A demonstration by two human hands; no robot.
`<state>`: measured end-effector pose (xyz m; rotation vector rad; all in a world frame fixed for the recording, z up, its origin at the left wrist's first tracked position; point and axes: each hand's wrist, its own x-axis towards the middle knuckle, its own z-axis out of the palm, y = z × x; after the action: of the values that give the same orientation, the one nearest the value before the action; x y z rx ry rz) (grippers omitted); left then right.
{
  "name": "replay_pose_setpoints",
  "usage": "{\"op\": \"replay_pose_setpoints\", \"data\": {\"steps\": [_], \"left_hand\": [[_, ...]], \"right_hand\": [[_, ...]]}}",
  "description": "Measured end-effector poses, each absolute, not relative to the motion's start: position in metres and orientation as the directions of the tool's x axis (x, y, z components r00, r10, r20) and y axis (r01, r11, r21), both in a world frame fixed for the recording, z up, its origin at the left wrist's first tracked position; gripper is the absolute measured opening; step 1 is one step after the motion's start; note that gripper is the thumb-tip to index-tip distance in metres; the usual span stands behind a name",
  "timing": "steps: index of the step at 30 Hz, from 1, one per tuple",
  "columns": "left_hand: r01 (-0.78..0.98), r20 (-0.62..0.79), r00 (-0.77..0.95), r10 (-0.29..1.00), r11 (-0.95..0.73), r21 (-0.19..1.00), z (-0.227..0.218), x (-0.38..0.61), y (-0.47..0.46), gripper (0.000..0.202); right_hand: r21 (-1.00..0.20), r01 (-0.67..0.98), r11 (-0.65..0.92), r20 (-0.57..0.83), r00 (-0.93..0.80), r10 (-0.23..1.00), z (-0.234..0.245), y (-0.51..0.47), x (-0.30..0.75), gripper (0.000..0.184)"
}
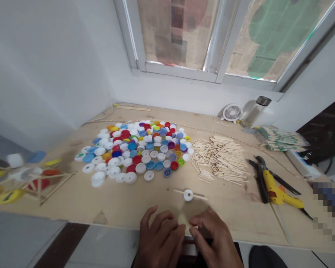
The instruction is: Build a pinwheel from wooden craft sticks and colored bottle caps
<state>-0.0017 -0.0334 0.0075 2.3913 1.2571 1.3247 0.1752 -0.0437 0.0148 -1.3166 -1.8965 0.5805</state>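
At the front edge of the table are both my hands, close together. My left hand (161,238) shows its back, fingers bent and the little finger lifted apart; its thumb and whatever it pinches are hidden. My right hand (216,236) is closed, thumb against the bent index finger, with a small pale bit at the tips that I cannot make out. Just beyond them a white bottle cap (188,195) lies on the wood, with a thin wooden stick (199,196) showing on either side of it. Whether the stick passes through the cap or under it I cannot tell.
Many coloured bottle caps (136,160) are heaped left of centre, beside a pile of short sticks (220,160). Pliers (261,178) and a yellow glue gun (273,188) lie right. A stick-and-cap structure (40,186) stands left. A fan (232,112) and bottle (255,111) stand behind.
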Motion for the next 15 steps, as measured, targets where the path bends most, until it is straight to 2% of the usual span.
{"op": "replay_pose_setpoints", "data": {"steps": [4,9,12,15], "left_hand": [[0.598,0.663,0.25,0.706,-0.651,0.467,0.0023,0.0034,-0.0349,0.018],[0.641,0.673,0.303,0.675,-0.667,0.379,-0.0005,0.0051,-0.0343,0.02],[0.649,0.68,0.34,0.65,-0.685,0.331,0.0005,0.0061,-0.032,0.021],[0.638,0.673,0.349,0.652,-0.692,0.338,0.0033,0.0086,-0.0295,0.02]], "right_hand": [[-0.706,0.615,0.35,0.272,-0.221,0.937,0.0123,-0.0465,0.1772,0.011],[-0.675,0.626,0.391,0.287,-0.266,0.92,0.0112,-0.0472,0.1786,0.014],[-0.645,0.637,0.421,0.314,-0.281,0.907,0.0105,-0.0468,0.1785,0.014],[-0.607,0.647,0.462,0.373,-0.281,0.884,0.0113,-0.0461,0.1779,0.014]]}}
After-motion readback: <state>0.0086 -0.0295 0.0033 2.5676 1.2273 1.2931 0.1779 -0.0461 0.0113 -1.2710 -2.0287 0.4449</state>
